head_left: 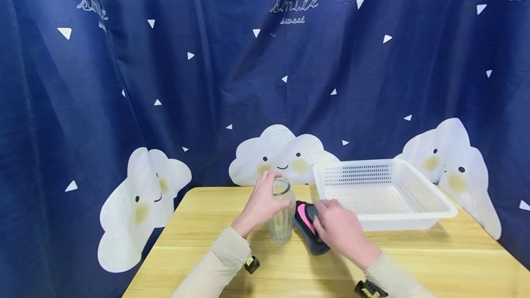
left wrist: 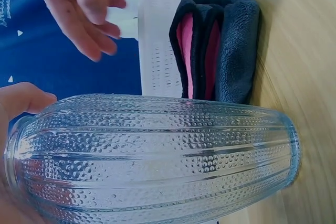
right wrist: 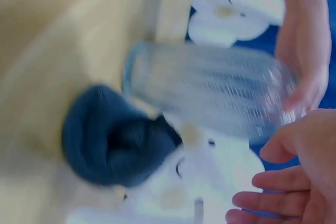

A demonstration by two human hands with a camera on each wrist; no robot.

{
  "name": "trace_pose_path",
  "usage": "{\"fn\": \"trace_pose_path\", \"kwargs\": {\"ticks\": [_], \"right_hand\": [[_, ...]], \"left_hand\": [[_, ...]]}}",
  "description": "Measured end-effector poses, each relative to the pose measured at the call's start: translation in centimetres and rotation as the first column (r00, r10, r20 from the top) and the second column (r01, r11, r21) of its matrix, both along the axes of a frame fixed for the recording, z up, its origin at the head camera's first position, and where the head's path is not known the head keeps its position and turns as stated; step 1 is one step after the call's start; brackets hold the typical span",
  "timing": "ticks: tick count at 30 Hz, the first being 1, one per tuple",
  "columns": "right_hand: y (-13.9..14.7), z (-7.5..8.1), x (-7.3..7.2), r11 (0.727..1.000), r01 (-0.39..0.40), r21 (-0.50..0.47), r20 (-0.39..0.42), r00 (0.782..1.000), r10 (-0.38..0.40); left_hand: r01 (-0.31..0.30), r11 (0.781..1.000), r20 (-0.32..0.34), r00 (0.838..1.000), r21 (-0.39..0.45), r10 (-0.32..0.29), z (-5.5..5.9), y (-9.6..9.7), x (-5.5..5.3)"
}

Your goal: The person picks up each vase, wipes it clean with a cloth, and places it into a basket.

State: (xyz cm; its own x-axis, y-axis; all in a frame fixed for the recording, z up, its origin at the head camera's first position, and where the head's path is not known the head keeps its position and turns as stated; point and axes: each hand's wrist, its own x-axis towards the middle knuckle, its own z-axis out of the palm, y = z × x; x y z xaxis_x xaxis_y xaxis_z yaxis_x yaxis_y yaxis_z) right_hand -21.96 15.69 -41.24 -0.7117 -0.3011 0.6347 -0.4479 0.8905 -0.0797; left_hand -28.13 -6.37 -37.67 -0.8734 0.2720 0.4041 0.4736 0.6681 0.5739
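Note:
A clear ribbed glass vase (head_left: 280,224) with a dimpled surface stands upright on the table. My left hand (head_left: 263,202) holds it near the rim, thumb on one side and fingers round the other; in the left wrist view the thumb (left wrist: 31,98) lies at its mouth. Just right of the vase sits a folded dark grey cloth (head_left: 311,239) with pink inner layers, also seen in the right wrist view as a rolled cloth (right wrist: 105,140). My right hand (head_left: 342,230) hovers above and beside this cloth, its fingers (right wrist: 278,203) loosely extended and holding nothing.
A white perforated plastic basket (head_left: 414,219) stands behind the right hand, toward the table's back right. The wooden table (head_left: 198,224) ends at a dark blue curtain (head_left: 232,82) printed with clouds and triangles.

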Motion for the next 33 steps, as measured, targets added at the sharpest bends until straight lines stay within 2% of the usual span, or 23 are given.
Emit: {"fn": "trace_pose_path", "kwargs": {"ticks": [6, 8, 13, 17, 23, 29, 33], "right_hand": [[5.1, 3.0, -0.8, 0.997, 0.056, -0.055, 0.117, 0.992, -0.049], [7.2, 3.7, -1.2, 0.996, 0.071, -0.054, 0.128, 0.990, -0.064], [12.7, 4.6, -2.7, 0.993, 0.113, -0.037, 0.156, 0.982, -0.106], [17.4, 4.3, -3.8, 0.986, 0.165, -0.001, 0.202, 0.966, -0.162], [23.1, 2.9, -5.0, 0.975, 0.219, 0.031, 0.318, 0.923, -0.217], [26.7, 1.4, -6.0, 0.972, 0.232, 0.038, 0.328, 0.916, -0.231], [28.4, 0.9, -6.1, 0.964, 0.259, 0.058, 0.374, 0.890, -0.262]], "left_hand": [[0.011, 1.000, 0.012, 1.000, -0.001, -0.011, -0.1, -0.1, -0.1], [0.010, 1.000, 0.015, 1.000, 0.003, -0.010, -0.1, -0.1, -0.1], [0.015, 1.000, 0.009, 1.000, 0.008, -0.015, 0.0, -0.2, -0.1], [0.014, 1.000, 0.010, 1.000, 0.002, -0.014, -0.1, -0.1, -0.2], [0.013, 1.000, 0.016, 1.000, -0.012, -0.013, -0.2, -0.4, -0.3], [0.011, 1.000, 0.009, 1.000, -0.011, -0.011, -0.2, -0.5, -0.2], [0.005, 1.000, 0.014, 1.000, -0.018, -0.005, -0.2, -0.5, -0.2]]}}
